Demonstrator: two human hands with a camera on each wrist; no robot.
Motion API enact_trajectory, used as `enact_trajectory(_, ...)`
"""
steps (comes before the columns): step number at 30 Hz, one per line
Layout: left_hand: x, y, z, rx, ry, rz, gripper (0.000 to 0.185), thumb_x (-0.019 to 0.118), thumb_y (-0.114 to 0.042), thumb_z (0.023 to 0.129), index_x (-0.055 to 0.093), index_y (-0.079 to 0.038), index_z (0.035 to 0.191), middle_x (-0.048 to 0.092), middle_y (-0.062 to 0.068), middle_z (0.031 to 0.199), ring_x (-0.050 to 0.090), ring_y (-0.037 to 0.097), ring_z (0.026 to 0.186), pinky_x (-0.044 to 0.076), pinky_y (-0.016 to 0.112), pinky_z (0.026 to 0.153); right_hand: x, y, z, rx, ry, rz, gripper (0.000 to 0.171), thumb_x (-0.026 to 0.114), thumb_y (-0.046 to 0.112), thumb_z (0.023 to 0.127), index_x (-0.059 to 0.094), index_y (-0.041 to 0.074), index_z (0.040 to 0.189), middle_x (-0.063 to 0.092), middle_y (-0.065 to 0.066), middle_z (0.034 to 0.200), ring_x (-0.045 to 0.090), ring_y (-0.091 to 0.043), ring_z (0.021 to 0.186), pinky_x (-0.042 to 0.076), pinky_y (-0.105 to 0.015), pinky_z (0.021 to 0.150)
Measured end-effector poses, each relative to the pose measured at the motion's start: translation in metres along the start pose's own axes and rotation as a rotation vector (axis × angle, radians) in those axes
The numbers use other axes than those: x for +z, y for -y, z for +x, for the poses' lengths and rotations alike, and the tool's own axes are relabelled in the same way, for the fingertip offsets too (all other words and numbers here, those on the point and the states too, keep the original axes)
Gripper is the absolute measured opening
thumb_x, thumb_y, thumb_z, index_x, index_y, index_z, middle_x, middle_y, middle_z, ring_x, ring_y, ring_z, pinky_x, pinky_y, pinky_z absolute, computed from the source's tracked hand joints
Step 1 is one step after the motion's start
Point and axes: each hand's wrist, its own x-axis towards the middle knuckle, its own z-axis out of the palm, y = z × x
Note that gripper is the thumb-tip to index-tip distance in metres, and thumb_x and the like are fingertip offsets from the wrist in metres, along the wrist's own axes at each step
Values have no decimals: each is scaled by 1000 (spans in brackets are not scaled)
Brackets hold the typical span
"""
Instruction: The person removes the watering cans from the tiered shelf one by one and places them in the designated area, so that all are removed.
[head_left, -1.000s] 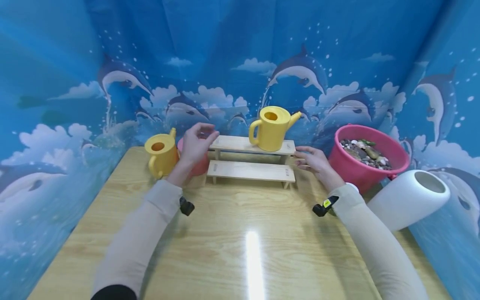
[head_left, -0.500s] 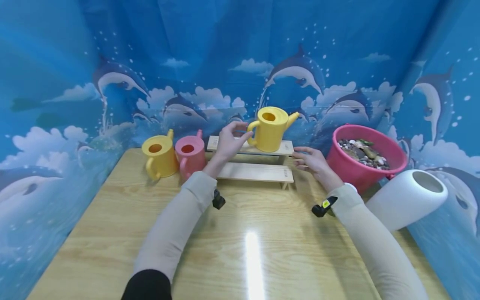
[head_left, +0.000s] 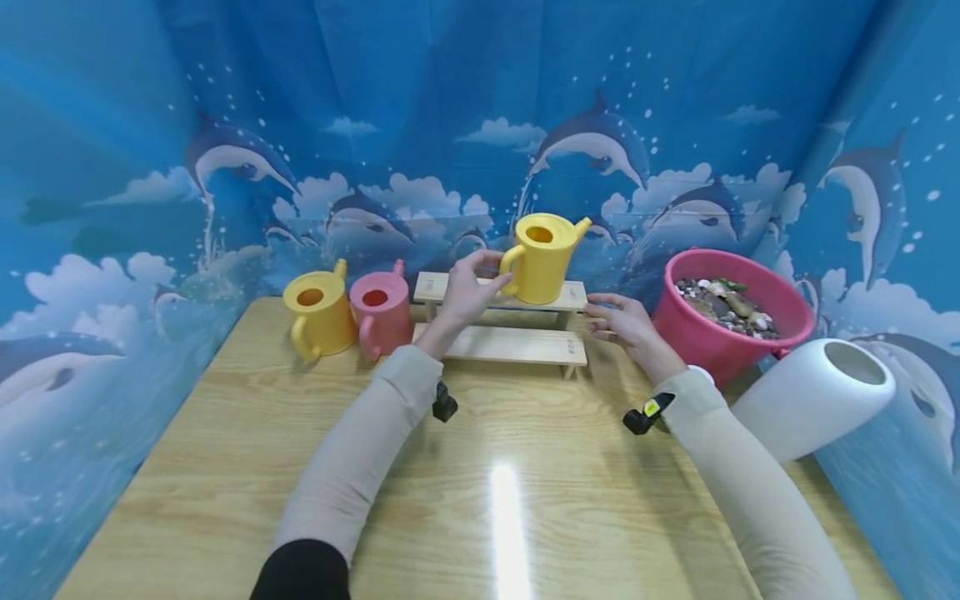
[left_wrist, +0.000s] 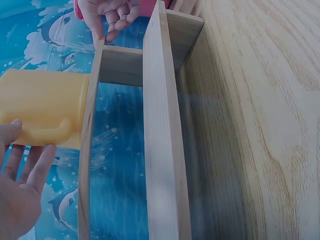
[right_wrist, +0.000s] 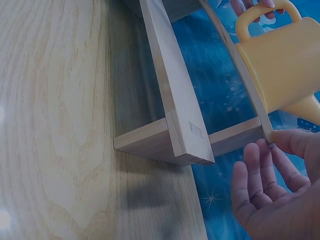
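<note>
A yellow watering can point(head_left: 545, 268) stands on the top board of a small two-step wooden shelf point(head_left: 510, 343), its spout turned to the right. My left hand point(head_left: 468, 292) holds the can's handle, thumb in front and fingers behind, as the left wrist view of the can point(left_wrist: 47, 100) shows. With thumb and forefinger my right hand point(head_left: 628, 327) pinches the right end of the top board, seen closely at the right hand point(right_wrist: 280, 195) in the right wrist view. Left of the shelf, a second yellow watering can point(head_left: 326, 312) and a pink watering can point(head_left: 386, 312) stand side by side.
A pink bucket point(head_left: 678, 329) with pebbles inside stands right of the shelf. Beside it a white vase-like vessel point(head_left: 798, 408) leans at an angle. Blue dolphin-print cloth point(head_left: 450, 100) hangs behind and at both sides of the wooden table point(head_left: 375, 500).
My left hand has moved right, from beside the pink watering can to the handle of the yellow one on the shelf. That can has turned slightly. The right hand stays at the board's end.
</note>
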Motion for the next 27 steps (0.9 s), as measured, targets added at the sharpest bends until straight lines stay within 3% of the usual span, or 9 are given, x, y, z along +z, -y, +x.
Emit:
enact_trajectory(8, -3, -4, -4, 23, 23, 35, 31, 78, -15, 97, 69, -7, 126, 74, 13, 119, 71, 27, 108, 63, 40, 92, 0, 1, 0, 0, 2, 10, 58, 64, 22, 106, 44, 6, 159, 71, 9, 99, 72, -2, 76, 64, -22, 86)
enact_trajectory(14, -16, -8, -10, 49, 10, 70, 30, 77, -14, 97, 69, -5, 125, 75, 15, 118, 71, 30, 110, 61, 47, 102, 0, 0, -1, 2, 0, 10, 58, 63, 23, 107, 44, 7, 159, 70, 9, 100, 71, -2, 76, 64, -21, 84)
enact_trajectory(19, -36, -10, -16, 47, -23, 83, 32, 77, -17, 98, 68, -7, 127, 74, 14, 122, 69, 29, 114, 57, 47, 109, 0, 0, -1, 7, -7, -14, 57, 63, 25, 107, 45, 10, 159, 69, 1, 116, 73, -4, 82, 64, -23, 87)
enact_trajectory(23, -57, -13, -22, 29, -53, 101, 35, 77, -20, 98, 67, -9, 129, 73, 11, 126, 69, 26, 116, 60, 43, 107, -1, -1, 0, 10, -9, -32, 56, 62, 26, 108, 46, 11, 159, 64, -9, 134, 72, -6, 85, 64, -25, 90)
enact_trajectory(27, -82, -16, -29, 44, -86, 115, 35, 76, -19, 98, 66, -8, 130, 73, 13, 126, 70, 26, 115, 59, 46, 107, -1, -1, 0, 5, -5, -26, 56, 62, 26, 107, 46, 11, 159, 64, -7, 131, 71, -4, 82, 64, -26, 91)
